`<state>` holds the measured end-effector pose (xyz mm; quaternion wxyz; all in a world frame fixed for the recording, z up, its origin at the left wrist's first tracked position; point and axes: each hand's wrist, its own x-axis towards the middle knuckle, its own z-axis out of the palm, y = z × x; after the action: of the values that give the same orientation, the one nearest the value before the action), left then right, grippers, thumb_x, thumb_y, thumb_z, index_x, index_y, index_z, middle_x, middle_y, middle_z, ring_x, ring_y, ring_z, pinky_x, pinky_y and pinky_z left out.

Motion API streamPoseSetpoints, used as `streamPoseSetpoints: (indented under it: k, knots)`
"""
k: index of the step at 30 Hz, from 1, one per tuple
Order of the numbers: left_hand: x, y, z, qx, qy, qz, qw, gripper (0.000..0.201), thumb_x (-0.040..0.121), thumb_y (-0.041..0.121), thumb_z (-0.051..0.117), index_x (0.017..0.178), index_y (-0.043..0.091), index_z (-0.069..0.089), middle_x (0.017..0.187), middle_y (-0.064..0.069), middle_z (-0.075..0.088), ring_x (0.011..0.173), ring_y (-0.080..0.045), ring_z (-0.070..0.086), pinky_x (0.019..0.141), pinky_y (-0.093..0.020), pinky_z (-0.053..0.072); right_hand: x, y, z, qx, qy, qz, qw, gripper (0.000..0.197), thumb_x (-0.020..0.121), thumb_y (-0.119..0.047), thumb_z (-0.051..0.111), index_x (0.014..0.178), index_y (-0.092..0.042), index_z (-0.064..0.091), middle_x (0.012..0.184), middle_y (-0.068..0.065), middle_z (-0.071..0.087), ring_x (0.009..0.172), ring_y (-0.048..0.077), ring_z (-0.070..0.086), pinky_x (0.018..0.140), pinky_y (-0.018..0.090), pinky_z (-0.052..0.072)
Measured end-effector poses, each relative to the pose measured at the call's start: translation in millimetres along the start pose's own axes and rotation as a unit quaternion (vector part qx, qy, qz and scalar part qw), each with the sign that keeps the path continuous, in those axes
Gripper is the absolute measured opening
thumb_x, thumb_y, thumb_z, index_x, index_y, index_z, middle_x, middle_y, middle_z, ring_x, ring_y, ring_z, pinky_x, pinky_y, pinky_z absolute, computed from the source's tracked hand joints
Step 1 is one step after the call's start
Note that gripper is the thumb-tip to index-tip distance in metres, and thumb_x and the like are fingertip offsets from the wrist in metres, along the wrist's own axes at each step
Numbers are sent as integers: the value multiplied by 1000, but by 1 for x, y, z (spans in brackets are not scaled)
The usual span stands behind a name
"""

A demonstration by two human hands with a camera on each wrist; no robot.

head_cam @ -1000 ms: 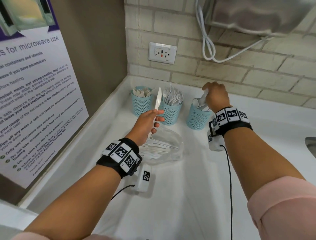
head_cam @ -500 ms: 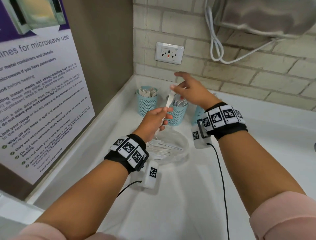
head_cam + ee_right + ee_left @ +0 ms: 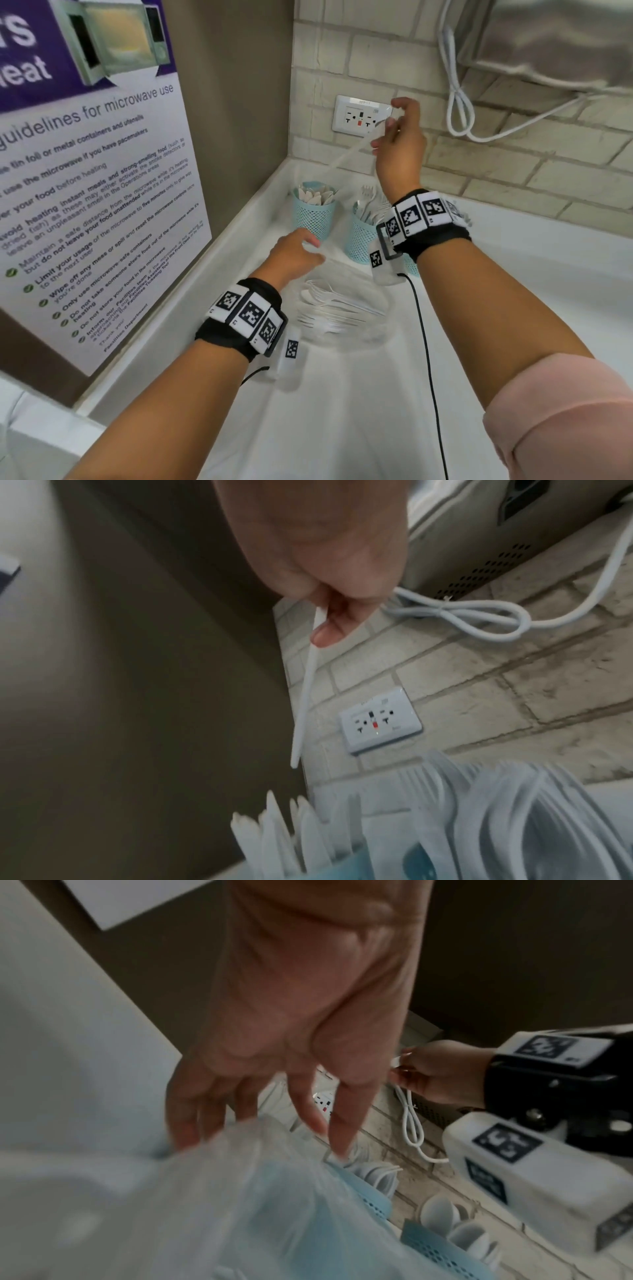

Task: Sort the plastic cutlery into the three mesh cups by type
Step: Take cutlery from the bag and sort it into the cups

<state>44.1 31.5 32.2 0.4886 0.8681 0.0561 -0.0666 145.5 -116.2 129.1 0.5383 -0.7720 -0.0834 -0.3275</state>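
Mesh cups (image 3: 313, 214) showing pale teal with a perforated lattice. Cutlery (image 3: 337, 303) reading white, translucent. Worktop (image 3: 342, 411) appearing plain white. Wristbands (image 3: 246, 313) showing black, carrying black-and-white square markers. Sleeve (image 3: 565, 421) showing pink. Poster (image 3: 96, 192) displaying purple over white.

A white counter (image 3: 342, 428) fills a corner. Its back wall is pale brick (image 3: 513, 164) with grey grout, carrying a white outlet (image 3: 361, 114) with 1 red button. A looped white cord (image 3: 459, 99) hangs under a steel appliance (image 3: 555, 41). The left wall is brown (image 3: 233, 102), bearing a microwave guidelines poster (image 3: 92, 192).
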Motion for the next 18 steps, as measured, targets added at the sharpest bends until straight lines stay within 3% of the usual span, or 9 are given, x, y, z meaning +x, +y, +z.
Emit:
streamPoseSetpoints:
  k: [2,4,5,7,9,12,17,18]
  knots:
    - [-2,-2,-2,63,-58,23,996,16,83,9,64,94,21,60,111,0,52,86,-10,52,65,-15,44,-3,10,13,-51,-31,-12,998,44,82,12,34,118,-7,50,72,-12,45,74,21,56,68,36,52]
    - [-3,-3,-4,119,-86,22,989,23,84,0,58,91,21,65,108,-1,58,64,-7,48,45,-8,36,-8,22,24,-112,-71,-29,991,45,81,14,36,118,-4,55,74,-7,50,75,18,51,74,37,52]
    - [-3,-3,-5,134,-90,16,987,29,84,-3,53,92,21,68,111,-3,60,63,-7,50,46,-7,36,-10,28,28,-138,-94,-33,985,45,82,13,37,118,-4,56,81,1,57,78,18,52,78,35,52]
    - [-3,-4,-7,140,-88,-2,986,35,85,-7,48,97,18,71,118,-3,62,86,-15,61,65,-13,44,-14,36,36,-177,-146,-36,973,44,85,11,37,120,-7,59,102,12,65,88,23,59,79,27,47]
    - [-3,-5,-9,129,-78,-9,988,32,87,-6,50,101,14,71,120,-4,62,105,-19,60,77,-21,45,-15,45,45,-228,-207,-28,951,43,89,5,37,120,-12,60,115,12,65,102,26,61,82,26,46]
    - [-2,-8,-10,112,-73,-8,991,29,86,-4,54,104,12,71,117,-3,64,106,-17,59,79,-20,44,-20,60,54,-286,-291,-12,913,43,92,-2,34,117,-21,63,118,7,65,114,29,52,95,35,45]
    - [-3,-11,-12,98,-84,1,992,32,87,-5,53,107,13,70,121,-3,62,111,-17,57,86,-19,44,-27,53,48,-394,-357,-36,847,43,97,-8,32,132,-24,52,127,10,57,122,33,39,97,40,38]
    - [-3,-11,-13,97,-86,5,991,32,86,-5,53,106,13,70,122,-4,62,110,-17,58,86,-19,44,-27,47,46,-398,-349,-44,847,43,97,-9,33,134,-23,49,127,12,56,122,33,39,98,40,37]
